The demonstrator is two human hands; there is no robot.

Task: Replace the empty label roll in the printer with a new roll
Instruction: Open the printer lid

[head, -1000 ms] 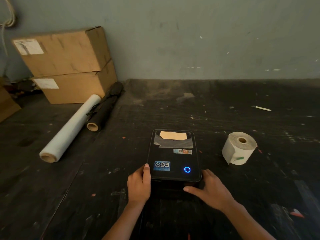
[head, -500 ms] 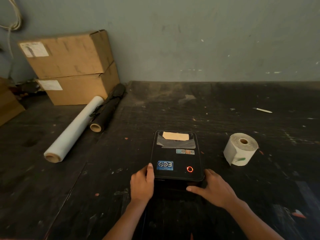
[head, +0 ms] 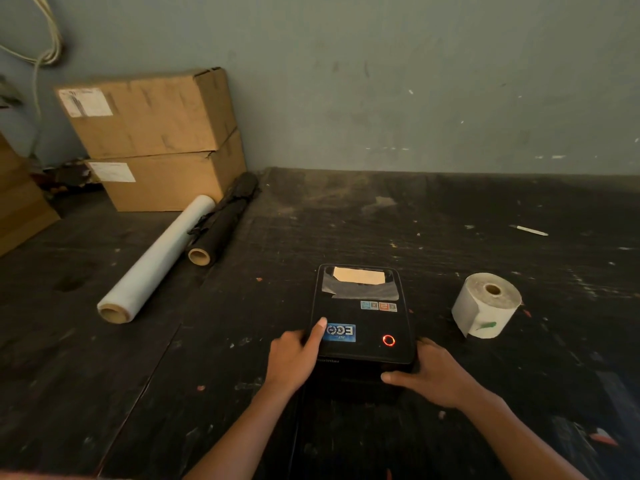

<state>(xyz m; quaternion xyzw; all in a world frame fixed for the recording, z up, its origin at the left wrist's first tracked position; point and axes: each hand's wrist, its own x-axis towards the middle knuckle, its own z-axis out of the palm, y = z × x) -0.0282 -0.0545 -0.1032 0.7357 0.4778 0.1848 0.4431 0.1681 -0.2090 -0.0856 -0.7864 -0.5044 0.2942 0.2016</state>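
Note:
A black label printer [head: 360, 317] sits on the dark table in front of me, lid down, with a blue sticker and a round red light near its front edge. A tan patch shows through the lid's window at the back. My left hand [head: 298, 358] grips the printer's front left corner, thumb lying on the lid. My right hand [head: 433, 375] grips the front right corner, fingers wrapped around the side. A white label roll [head: 485, 306] with a green mark stands on the table to the right of the printer, apart from it.
A white stretch-film roll [head: 156, 261] and a black roll [head: 221, 223] lie at the left. Two stacked cardboard boxes [head: 156, 140] stand against the wall behind them. A small white stick [head: 530, 231] lies at the far right. The grey wall closes the table's back edge.
The printer's round light went from blue to red. Both hands stayed on the front corners; the left thumb slid a little further onto the lid.

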